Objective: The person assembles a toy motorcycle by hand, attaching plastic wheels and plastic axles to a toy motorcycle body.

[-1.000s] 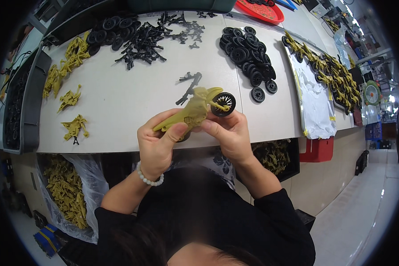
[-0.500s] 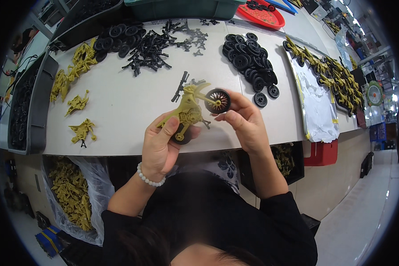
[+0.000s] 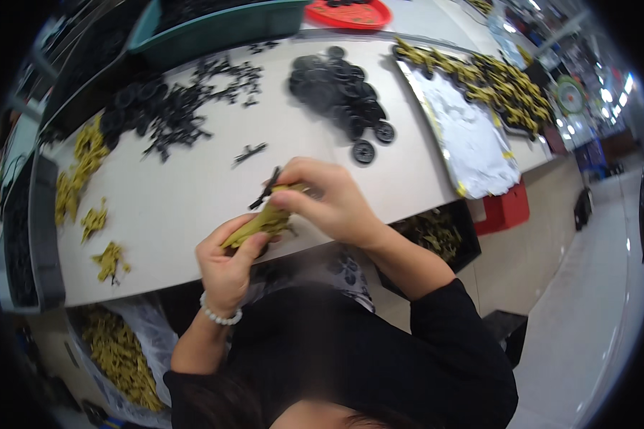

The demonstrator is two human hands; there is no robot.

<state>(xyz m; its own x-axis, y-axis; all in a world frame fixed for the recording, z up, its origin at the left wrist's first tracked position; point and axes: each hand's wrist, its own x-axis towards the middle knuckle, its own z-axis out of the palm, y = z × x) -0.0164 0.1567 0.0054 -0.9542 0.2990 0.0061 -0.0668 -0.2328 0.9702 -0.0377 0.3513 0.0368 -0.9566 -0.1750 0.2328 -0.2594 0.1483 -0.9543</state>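
Note:
A yellow toy motorcycle (image 3: 259, 227) is tilted between my two hands over the table's near edge. My left hand (image 3: 225, 263) closes around its rear part, thumb on the side. The fingers of my right hand (image 3: 329, 201) wrap over its front end and hide the front wheel. A black handlebar piece (image 3: 266, 188) sticks up by my right fingertips; whether it is fixed to the motorcycle I cannot tell. Just beyond, another black handlebar (image 3: 250, 153) lies on the table. Two yellow motorcycle bodies (image 3: 110, 262) (image 3: 94, 220) rest at the left.
Black wheels (image 3: 336, 89) and small black parts (image 3: 182, 107) lie in heaps farther back. A foil-covered board (image 3: 461, 132) and a pile of yellow motorcycles (image 3: 508, 89) are at the right. A grey bin (image 3: 49, 247) stands left; a green crate (image 3: 215, 36) is behind.
My right hand has shifted from the front wheel to over the motorcycle's front end. The motorcycle is turned and its wheels are now mostly hidden. The whole view has swung.

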